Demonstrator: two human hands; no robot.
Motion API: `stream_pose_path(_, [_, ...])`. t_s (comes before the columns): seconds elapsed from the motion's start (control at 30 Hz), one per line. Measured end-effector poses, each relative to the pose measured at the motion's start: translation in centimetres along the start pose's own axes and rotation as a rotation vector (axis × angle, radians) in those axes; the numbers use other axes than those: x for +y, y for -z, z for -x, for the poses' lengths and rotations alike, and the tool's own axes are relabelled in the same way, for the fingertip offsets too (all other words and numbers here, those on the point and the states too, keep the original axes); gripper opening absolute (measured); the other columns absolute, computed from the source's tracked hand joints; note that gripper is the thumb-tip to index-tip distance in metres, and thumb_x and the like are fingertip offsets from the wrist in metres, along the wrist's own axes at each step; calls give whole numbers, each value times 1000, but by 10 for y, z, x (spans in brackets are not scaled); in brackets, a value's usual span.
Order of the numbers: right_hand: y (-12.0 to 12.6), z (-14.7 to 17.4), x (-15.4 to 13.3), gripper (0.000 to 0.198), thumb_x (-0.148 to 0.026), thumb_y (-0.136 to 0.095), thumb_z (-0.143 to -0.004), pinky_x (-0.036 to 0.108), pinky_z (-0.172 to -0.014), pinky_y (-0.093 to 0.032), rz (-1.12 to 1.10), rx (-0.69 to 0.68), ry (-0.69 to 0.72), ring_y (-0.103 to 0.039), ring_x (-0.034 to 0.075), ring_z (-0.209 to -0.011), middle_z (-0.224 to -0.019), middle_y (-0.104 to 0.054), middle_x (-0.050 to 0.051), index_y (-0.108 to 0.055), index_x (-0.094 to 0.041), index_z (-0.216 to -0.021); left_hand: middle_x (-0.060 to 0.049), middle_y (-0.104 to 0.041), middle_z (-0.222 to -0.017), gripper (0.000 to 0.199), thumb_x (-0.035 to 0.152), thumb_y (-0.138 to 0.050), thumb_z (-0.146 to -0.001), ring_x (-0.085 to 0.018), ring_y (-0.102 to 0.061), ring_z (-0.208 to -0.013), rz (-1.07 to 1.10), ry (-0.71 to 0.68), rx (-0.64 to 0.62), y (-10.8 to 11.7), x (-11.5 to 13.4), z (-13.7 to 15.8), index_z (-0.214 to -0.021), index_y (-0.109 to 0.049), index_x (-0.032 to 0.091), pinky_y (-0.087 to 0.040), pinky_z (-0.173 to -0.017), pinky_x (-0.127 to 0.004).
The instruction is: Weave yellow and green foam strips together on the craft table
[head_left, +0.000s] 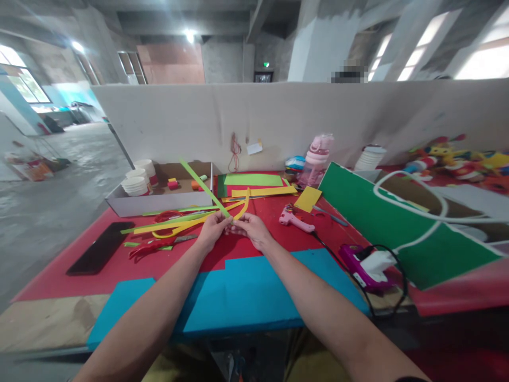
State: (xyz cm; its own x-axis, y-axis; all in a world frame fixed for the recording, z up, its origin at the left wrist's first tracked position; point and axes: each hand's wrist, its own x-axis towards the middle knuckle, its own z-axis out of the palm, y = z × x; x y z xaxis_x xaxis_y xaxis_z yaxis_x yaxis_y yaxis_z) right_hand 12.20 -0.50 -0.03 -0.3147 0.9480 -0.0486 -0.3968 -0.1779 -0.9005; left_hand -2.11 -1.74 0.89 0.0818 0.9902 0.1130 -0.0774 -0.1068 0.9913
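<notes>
My left hand (213, 229) and my right hand (251, 228) meet above the red table cover, fingertips pinched together. A light green paper strip (203, 187) rises up and leftward from the left fingers. A curved yellow paper strip (247, 200) stands up from the right fingers; its lower end is hidden there. To the left of the hands lie loose yellow strips (175, 228) and red-handled scissors (153, 246). A pink glue gun (296, 218) rests right of my right hand. Blue sheets (254, 297) lie under my forearms.
A black phone (101, 248) lies at the left. Behind it stands a shallow box (159, 204) with paper cups (137, 184). A green board (397, 228) leans at the right, beside a purple power strip (368, 273) with cables. A pink bottle (316, 159) stands by the partition (191, 116).
</notes>
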Motion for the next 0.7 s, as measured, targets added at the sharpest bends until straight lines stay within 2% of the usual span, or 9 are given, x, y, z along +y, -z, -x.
stream_pose_path(0.17, [-1,0,1,30,-27,-83,-57,29,-66,-58,-26,19,15,-65,13,-57,-62,-66,0,-59,-16,-72,3,-55,-54,34,41,-75,-66,-8,-49,-47,11,-25,-43,-1,2,2,-66,-53,15,-40,-47,-20])
stream_pose_path(0.4, [-1,-3,1,31,-26,-83,-53,25,-64,-57,-40,84,54,-60,9,-57,-62,-64,-2,-62,-14,-73,1,-57,-55,32,41,-73,-68,-8,-51,-48,9,4,-35,0,2,2,-68,-54,15,-41,-49,-21])
stream_pose_path(0.7, [-2,-3,2,28,-23,-81,-54,27,-64,-58,-38,122,63,-61,10,-57,-60,-64,-2,-63,-13,-71,3,-55,-52,33,39,-74,-67,-8,-50,-46,-9,-9,-37,0,1,1,-65,-51,16,-40,-48,-20])
